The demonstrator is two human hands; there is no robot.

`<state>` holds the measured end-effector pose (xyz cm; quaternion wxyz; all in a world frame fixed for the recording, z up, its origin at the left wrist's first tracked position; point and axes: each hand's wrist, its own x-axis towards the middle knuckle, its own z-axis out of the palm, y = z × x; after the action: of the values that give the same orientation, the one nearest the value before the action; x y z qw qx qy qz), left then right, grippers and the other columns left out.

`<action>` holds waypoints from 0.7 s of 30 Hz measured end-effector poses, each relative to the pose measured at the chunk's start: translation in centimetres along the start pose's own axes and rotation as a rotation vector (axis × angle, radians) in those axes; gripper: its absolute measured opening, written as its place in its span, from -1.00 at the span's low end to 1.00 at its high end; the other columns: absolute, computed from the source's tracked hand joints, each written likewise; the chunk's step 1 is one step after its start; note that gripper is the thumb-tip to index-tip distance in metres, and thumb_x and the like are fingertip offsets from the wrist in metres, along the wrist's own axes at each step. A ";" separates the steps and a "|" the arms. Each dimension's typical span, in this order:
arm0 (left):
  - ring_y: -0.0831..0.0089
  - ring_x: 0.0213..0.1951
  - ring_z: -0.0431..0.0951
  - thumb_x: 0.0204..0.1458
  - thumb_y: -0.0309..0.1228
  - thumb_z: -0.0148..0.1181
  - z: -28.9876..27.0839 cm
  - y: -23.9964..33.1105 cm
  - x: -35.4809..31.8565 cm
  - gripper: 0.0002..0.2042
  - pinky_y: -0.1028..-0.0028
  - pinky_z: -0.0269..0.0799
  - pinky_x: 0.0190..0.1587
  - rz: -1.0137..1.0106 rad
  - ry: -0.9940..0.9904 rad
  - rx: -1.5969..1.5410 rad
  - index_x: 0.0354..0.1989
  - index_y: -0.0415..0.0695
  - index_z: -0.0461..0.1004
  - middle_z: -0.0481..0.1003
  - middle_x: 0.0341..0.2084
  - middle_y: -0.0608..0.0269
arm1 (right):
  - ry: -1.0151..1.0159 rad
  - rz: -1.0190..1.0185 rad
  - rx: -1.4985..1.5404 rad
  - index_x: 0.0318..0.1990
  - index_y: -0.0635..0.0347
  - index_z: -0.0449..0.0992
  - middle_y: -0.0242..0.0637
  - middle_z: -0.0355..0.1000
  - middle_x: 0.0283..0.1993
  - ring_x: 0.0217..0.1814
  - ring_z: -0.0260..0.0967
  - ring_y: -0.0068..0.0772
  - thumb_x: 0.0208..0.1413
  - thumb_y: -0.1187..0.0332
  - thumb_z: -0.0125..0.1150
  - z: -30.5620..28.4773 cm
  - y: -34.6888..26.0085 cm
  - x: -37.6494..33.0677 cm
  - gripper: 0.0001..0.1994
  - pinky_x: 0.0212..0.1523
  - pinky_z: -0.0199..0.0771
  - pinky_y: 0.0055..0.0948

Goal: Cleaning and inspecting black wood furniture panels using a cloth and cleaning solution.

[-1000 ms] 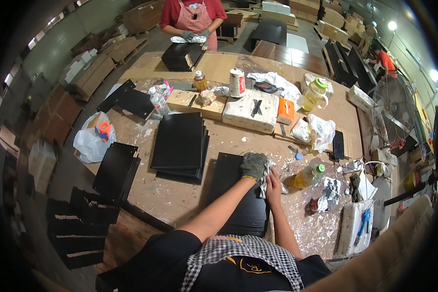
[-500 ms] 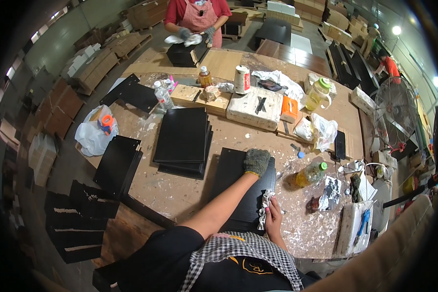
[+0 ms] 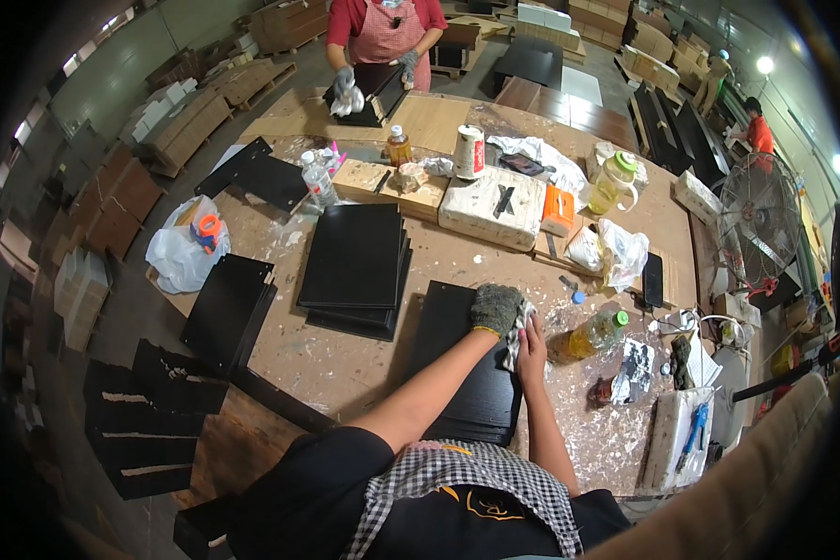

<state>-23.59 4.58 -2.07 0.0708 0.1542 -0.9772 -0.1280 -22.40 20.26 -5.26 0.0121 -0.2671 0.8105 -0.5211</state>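
Note:
A stack of black boards (image 3: 467, 383) lies on the worktable right in front of me. My left hand (image 3: 497, 310), in a dark grey knit glove, grips the top board at its far right corner; its fingertips are partly hidden. Bare and closed, my right hand (image 3: 531, 350) presses a crumpled white rag (image 3: 512, 347) against the right edge of the stack, close beside the glove. Left of this stack stands another pile of black boards (image 3: 350, 257), its lower boards askew. A third black pile (image 3: 229, 303) rests at the table's left edge.
An oil-coloured bottle with a green cap (image 3: 597, 334) stands right of my hands, near a blue cap (image 3: 579, 298). Farther back are a white block (image 3: 491, 213), a can (image 3: 469, 154) and a jug (image 3: 613, 183). Across the table a person wipes a black piece (image 3: 375, 89).
My right hand has slid the rag away from me along the stack's right edge, up to the glove. My left hand stays at the corner. Opposite, the person's cloth has moved lower.

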 end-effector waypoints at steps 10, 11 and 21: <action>0.08 -0.27 0.65 0.15 -0.29 -0.03 0.6 -0.8 0.5 -0.73 0.05 0.48 -0.20 -0.001 0.087 -0.015 -0.35 -0.05 0.64 0.64 -0.35 0.04 | -0.218 0.109 0.126 -0.02 0.43 0.56 -0.03 0.43 0.25 0.22 0.45 -0.15 0.12 0.66 0.15 -8.5 -4.5 -13.5 -0.74 0.17 0.42 -0.41; 0.09 -0.26 0.66 0.16 -0.28 -0.03 0.2 -0.8 0.7 -0.72 0.06 0.50 -0.19 0.013 0.053 -0.004 -0.33 -0.04 0.65 0.64 -0.33 0.04 | -0.134 0.192 0.213 0.00 0.44 0.55 -0.03 0.42 0.25 0.23 0.44 -0.15 0.13 0.65 0.15 -8.3 -4.1 -13.1 -0.73 0.17 0.42 -0.41; 0.15 -0.19 0.67 0.17 -0.21 -0.04 -2.2 -0.3 -0.9 -0.70 0.10 0.53 -0.13 0.124 -0.066 0.039 -0.20 -0.03 0.63 0.65 -0.24 0.10 | -0.036 0.075 -0.010 0.15 0.41 0.45 0.02 0.31 0.35 0.42 0.24 -0.04 0.31 0.47 0.03 -1.2 1.6 -0.7 -0.68 0.36 0.23 -0.30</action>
<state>-22.26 4.09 -0.17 0.0435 0.0902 -0.9890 -0.1093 -22.83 22.07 -6.20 0.0450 -0.2462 0.8221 -0.5113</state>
